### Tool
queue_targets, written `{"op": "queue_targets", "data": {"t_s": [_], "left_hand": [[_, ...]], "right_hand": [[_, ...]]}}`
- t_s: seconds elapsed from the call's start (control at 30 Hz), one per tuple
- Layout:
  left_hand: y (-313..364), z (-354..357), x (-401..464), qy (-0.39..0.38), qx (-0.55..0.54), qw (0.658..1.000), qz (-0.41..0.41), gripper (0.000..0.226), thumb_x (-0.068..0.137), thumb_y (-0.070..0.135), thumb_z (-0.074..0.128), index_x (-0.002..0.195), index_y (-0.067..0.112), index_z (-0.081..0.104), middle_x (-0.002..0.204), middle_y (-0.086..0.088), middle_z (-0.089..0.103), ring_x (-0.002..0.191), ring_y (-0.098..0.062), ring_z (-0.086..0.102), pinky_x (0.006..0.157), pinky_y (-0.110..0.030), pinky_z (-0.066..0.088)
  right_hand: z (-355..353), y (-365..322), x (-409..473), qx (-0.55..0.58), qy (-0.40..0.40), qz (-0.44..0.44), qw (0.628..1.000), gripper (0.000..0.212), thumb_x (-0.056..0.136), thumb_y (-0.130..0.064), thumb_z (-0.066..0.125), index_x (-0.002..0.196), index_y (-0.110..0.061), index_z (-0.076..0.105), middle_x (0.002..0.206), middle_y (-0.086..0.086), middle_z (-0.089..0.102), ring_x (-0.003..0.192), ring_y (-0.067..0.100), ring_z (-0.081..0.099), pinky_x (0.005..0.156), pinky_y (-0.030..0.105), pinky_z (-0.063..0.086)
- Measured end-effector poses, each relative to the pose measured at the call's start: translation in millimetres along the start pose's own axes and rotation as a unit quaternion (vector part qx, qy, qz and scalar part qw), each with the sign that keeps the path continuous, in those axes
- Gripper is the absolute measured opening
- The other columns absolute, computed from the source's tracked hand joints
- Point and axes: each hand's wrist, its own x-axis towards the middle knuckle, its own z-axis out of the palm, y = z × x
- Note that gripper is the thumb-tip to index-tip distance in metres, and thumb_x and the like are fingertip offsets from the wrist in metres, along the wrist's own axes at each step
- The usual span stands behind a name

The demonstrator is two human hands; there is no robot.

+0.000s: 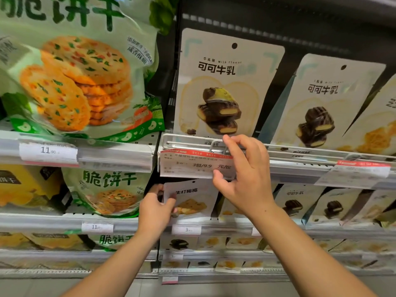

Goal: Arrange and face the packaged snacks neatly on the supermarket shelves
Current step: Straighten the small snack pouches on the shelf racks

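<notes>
Hands (242, 170) working at shelf front edge: right fingers curling, pinching sale price tag (192, 166) on rail; left hand (156, 209) gripping left edge of white snack pouch (192, 198) standing on shelf (214, 229) below.

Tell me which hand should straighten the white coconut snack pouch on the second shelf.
Left. The left hand already pinches the pouch at its edge; the right hand is up at the sale tag.
</notes>
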Motion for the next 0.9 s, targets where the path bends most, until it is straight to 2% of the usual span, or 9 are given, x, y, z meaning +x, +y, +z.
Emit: {"op": "queue_targets", "data": {"t_s": [0.13,0.23,0.3,0.37,0.43,0.57,0.67,0.8,0.9], "left_hand": [[-1,-5,-2,-0.02,-0.008,1.0,-0.006,0.038,0.091,0.011,0.063,0.128,0.014,0.06,0.077,-0.003,0.074,0.067,-0.022,0.072,0.055,-0.037,0.055],[7,-12,-15,0.004,-0.023,0.998,0.05,0.008,0.089,0.01,0.067,0.093,0.015,0.072,0.072,0.004,0.071,0.064,-0.011,0.07,0.062,-0.039,0.06],[11,-19,-25,0.018,0.001,0.991,0.13,0.018,0.087,0.012,0.07,0.075,0.025,0.068,0.068,0.007,0.069,0.063,-0.003,0.068,0.062,-0.032,0.058],[13,-29,-33,0.016,0.018,0.983,0.184,0.029,0.085,0.007,0.069,0.076,0.035,0.068,0.076,0.014,0.069,0.062,-0.004,0.067,0.058,-0.028,0.055],[15,-40,-37,0.018,0.038,0.971,0.234,0.032,0.083,0.002,0.07,0.079,0.033,0.07,0.081,0.017,0.067,0.063,-0.004,0.066,0.057,-0.027,0.054],[27,-57,-49,0.012,0.069,0.941,0.331,0.017,0.079,0.012,0.069,0.078,0.028,0.073,0.084,0.019,0.067,0.071,0.0,0.063,0.061,-0.008,0.044],[33,-46,-58,-0.049,0.048,0.948,0.31,0.023,0.08,0.016,0.078,0.074,0.036,0.07,0.073,0.017,0.066,0.053,-0.003,0.062,0.052,-0.011,0.043],[48,-1,-79,-0.116,0.041,0.95,0.288,0.036,0.078,0.014,0.08,0.068,0.046,0.064,0.062,0.018,0.062,0.042,-0.004,0.059,0.046,-0.009,0.039],[63,41,-102,-0.191,0.022,0.946,0.261,0.024,0.079,0.015,0.078,0.072,0.036,0.068,0.063,0.01,0.065,0.041,-0.009,0.06,0.046,-0.018,0.047]], "right_hand": [[3,1,0,0.006,0.012,-0.006,1.0,0.064,0.072,-0.022,0.073,0.13,-0.001,0.055,0.126,0.007,0.044,0.118,0.028,0.044,0.104,0.04,0.037],[3,5,0,0.011,0.023,-0.016,1.0,0.065,0.069,-0.021,0.075,0.128,-0.001,0.057,0.125,0.006,0.045,0.117,0.026,0.045,0.103,0.039,0.038],[2,7,0,0.011,0.02,-0.018,1.0,0.066,0.069,-0.022,0.077,0.129,-0.002,0.057,0.125,0.005,0.046,0.117,0.025,0.045,0.103,0.04,0.038],[1,6,-1,0.011,0.012,-0.014,1.0,0.067,0.071,-0.022,0.077,0.131,-0.002,0.055,0.126,0.005,0.045,0.118,0.025,0.045,0.102,0.043,0.039],[-1,4,0,0.02,0.002,-0.009,1.0,0.068,0.073,-0.02,0.077,0.133,-0.002,0.053,0.128,0.006,0.043,0.121,0.027,0.043,0.103,0.045,0.039],[-12,-8,-16,0.078,-0.037,0.045,0.995,0.076,0.08,-0.022,0.073,0.144,-0.013,0.035,0.143,0.004,0.034,0.14,0.028,0.031,0.116,0.044,0.029],[-29,-21,-56,0.141,-0.038,0.121,0.982,0.062,0.087,-0.031,0.063,0.143,-0.015,0.039,0.15,-0.002,0.034,0.143,0.021,0.029,0.117,0.042,0.027],[-66,-15,-114,0.118,-0.094,0.179,0.972,0.059,0.086,-0.037,0.063,0.139,-0.017,0.046,0.154,-0.001,0.032,0.144,0.019,0.027,0.116,0.028,0.024],[-102,3,-147,0.08,-0.133,0.242,0.958,0.052,0.088,-0.043,0.06,0.135,-0.023,0.051,0.141,-0.012,0.047,0.136,0.008,0.037,0.111,0.033,0.034]]}}
